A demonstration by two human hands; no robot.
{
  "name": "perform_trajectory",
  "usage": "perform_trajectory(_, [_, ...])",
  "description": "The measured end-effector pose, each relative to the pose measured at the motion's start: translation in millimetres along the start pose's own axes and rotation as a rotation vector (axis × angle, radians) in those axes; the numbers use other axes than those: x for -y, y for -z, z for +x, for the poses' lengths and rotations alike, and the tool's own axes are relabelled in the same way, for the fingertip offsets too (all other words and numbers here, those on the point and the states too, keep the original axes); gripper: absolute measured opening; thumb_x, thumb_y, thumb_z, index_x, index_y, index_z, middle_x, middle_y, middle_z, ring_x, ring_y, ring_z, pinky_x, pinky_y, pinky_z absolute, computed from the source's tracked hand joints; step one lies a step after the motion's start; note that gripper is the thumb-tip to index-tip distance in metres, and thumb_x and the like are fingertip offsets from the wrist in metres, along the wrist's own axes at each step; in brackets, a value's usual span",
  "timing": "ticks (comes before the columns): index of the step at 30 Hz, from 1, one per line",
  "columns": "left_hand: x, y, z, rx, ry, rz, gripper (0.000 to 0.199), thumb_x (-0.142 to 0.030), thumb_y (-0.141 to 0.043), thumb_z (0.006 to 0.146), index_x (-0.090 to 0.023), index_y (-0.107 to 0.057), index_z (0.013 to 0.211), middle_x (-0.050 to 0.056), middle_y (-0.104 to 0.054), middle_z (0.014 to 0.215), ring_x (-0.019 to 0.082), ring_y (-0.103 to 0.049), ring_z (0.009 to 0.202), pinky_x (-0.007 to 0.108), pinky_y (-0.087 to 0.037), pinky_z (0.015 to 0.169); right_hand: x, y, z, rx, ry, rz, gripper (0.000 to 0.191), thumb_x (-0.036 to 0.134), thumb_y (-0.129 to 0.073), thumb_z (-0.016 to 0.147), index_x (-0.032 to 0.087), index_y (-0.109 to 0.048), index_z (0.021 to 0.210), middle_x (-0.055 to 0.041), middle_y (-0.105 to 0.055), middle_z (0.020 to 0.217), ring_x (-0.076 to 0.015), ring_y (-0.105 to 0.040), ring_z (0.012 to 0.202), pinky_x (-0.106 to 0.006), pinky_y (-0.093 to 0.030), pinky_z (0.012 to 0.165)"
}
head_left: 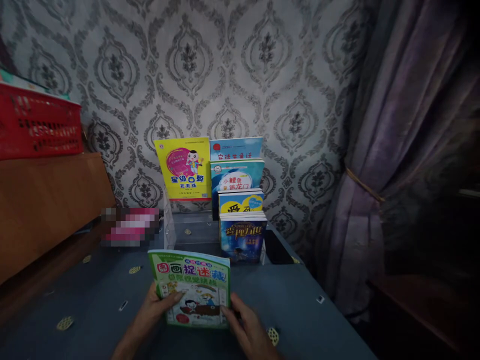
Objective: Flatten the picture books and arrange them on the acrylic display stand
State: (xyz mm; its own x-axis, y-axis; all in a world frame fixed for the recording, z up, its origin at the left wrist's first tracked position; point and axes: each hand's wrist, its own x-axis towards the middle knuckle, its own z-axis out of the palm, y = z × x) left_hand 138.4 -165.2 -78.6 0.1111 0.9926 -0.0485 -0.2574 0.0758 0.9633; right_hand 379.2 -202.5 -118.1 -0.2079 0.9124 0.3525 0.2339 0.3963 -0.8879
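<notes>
A green-bordered picture book [198,285] is held upright between both hands, its cover facing me. My left hand [159,302] grips its left edge with the thumb lying across the front. At the opposite edge, my right hand [242,317] is closed on the book, thumb on the cover and fingers behind. Beyond it stands a clear stepped rack [169,232]. A yellow workbook [185,172] leans at the rack's back left. On its right side stand a light blue book [236,147], a teal book [238,175], a yellow-and-blue book [242,202] and several dark blue books [242,240] in front.
A black phone-like slab [278,247] lies right of the rack on the dark tablecloth [112,320]. At left, a red basket [41,120] sits on a brown box [56,210]. A blurred pink item [131,227] lies near it. A tied curtain [360,200] hangs at right.
</notes>
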Motion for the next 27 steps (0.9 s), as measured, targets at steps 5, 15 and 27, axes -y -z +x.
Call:
perform_trajectory(5, [2,-2.5,0,-0.002,-0.021,-0.003,0.053,-0.046,-0.094,0.055,-0.014,-0.075,0.092,0.014,-0.080,0.094,0.034,-0.077,0.086,0.042,-0.063,0.080,-2,1,-2,0.036,-0.023,-0.054,0.042,0.054,-0.039,0.103,0.022,-0.067,0.106,-0.0042,-0.070,0.089,-0.0196,-0.065,0.082,-0.027,-0.052,0.078])
perform_trajectory(15, [-3,2.3,0,-0.022,0.005,0.053,0.054,-0.046,-0.096,0.051,-0.014,-0.076,0.089,0.014,-0.081,0.093,0.033,-0.077,0.084,0.041,-0.065,0.077,11,0,-1,-0.034,0.025,-0.156,0.036,0.049,-0.039,0.103,0.022,-0.057,0.087,-0.0002,-0.062,0.078,-0.0158,-0.057,0.070,-0.025,-0.045,0.067])
perform_trajectory(27, [-7,7.9,4,-0.047,0.001,0.126,0.050,-0.042,-0.097,0.049,-0.015,-0.076,0.086,0.012,-0.081,0.094,0.031,-0.077,0.085,0.037,-0.064,0.078,13,1,0,-0.035,0.070,-0.114,0.027,0.039,-0.044,0.101,0.024,-0.044,0.079,0.0033,-0.051,0.069,-0.0141,-0.048,0.062,-0.025,-0.037,0.060])
